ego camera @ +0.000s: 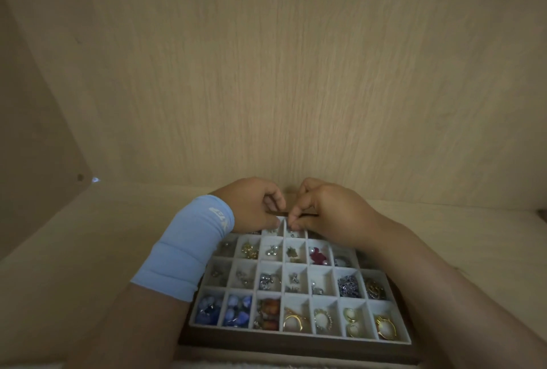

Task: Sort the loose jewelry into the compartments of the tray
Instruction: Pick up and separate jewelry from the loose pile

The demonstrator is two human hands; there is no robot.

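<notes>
Pale wood shelf (88, 250) carries the tray (296, 342), mostly filled. Left grip (251, 206) and right grip (331, 212) both pinch a tiny piece (289, 218) over the far row. If fumbled between two hands, it probably drops into a wrong neighbouring compartment.

We face a pale wood-grain back panel (296, 58) filling the upper frame. At left a darker side panel (35, 132) slants inward, with a small round dark spot (80, 177) and a bright glint (95, 180) near its lower corner. Below lies the light wooden surface (74, 250), dimly lit.
</notes>
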